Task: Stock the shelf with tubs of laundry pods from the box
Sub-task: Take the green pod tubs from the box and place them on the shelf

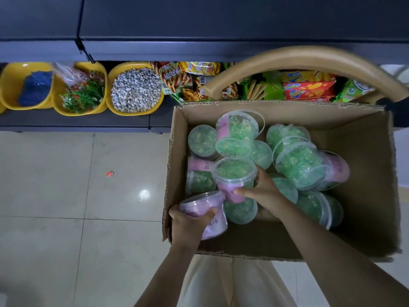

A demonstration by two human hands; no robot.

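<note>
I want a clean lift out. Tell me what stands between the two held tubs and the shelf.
Both hands grip their tubs: left hand on the purple tub, right hand on the green tub. Toward the shelf, the box's far wall and a curved tan rail arching above it stand in the way.

Open cardboard box (365, 196) before the dark shelf (221, 21), heaped with clear lidded tubs of green pods (296, 165) lying at all angles, tilted pink-labelled tub (208, 218) gripped by left hand (188, 224) at near-left corner, upright tub (234, 173) gripped by right hand (263, 191)
</note>
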